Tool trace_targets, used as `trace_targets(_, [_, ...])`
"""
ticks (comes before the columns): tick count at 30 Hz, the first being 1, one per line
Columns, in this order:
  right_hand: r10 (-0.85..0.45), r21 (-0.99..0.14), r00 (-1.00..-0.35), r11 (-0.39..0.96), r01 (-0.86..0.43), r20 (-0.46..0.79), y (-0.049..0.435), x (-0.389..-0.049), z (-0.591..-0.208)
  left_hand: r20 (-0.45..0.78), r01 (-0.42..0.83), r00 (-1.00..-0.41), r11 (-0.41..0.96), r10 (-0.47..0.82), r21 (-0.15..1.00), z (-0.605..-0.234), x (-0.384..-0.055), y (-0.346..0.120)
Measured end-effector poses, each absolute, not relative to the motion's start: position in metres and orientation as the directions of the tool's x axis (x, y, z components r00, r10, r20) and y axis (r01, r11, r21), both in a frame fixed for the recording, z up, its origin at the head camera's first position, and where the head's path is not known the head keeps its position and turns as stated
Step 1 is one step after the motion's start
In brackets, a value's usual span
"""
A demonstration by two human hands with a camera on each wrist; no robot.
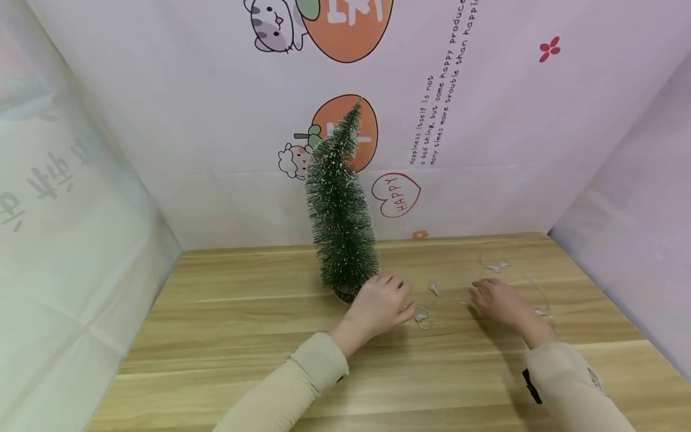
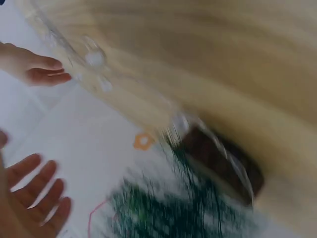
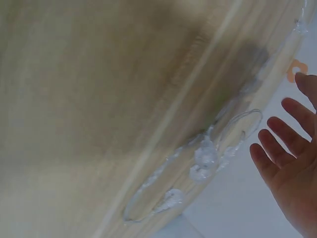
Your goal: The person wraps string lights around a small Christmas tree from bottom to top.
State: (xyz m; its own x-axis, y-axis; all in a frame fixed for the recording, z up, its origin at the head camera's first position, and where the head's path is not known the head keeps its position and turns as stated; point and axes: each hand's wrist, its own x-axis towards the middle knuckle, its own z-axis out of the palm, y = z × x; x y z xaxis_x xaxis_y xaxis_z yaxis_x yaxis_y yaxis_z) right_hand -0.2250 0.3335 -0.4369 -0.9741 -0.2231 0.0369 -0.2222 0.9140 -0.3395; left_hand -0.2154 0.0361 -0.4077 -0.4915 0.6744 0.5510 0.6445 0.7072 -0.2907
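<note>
A small green artificial Christmas tree (image 1: pixel 342 222) with white-flecked bristles stands on the wooden table. In the left wrist view its brown base (image 2: pixel 213 166) has a thin clear strand across it. My left hand (image 1: pixel 380 303) is beside the tree's base, its fingers (image 2: pixel 37 188) spread and holding nothing. Over the table at the right is my right hand (image 1: pixel 499 303), palm empty and fingers apart in the right wrist view. Near it runs a thin wire string with whitish bulb-like pieces (image 3: pixel 204 161), loosely looped. Blur hides finer detail of the string.
The wooden table (image 1: pixel 243 336) meets a white printed cloth backdrop (image 1: pixel 227 138) along its back edge. Cloth walls rise at the left and right too. Some loops of the wire string lie toward the table's back right.
</note>
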Motion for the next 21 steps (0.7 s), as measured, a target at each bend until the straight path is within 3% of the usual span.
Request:
trace_targets(3, [-0.254, -0.336, -0.966, 0.908, -0.252, 0.039, 0.335, -0.225, -0.441, 0.411, 0.629, -0.632, 0.745, 0.657, -0.223, -0.417, -0.215, 0.048])
trace_targets(7, [-0.274, -0.318, -0.961, 0.908, -0.274, 0.047, 0.336, -0.226, -0.447, 0.236, 0.633, -0.719, 0.756, 0.654, -0.165, -0.43, -0.218, 0.062])
trace_targets(11, [-0.282, -0.325, -0.958, 0.903, -0.281, 0.045, 0.336, -0.226, -0.451, 0.146, 0.649, -0.733, 0.747, 0.665, -0.142, -0.442, -0.22, 0.071])
trace_targets(21, [-0.263, -0.332, -0.964, 0.907, -0.258, 0.029, 0.335, -0.23, -0.457, 0.062, 0.659, -0.742, 0.743, 0.667, -0.113, -0.461, -0.22, 0.083])
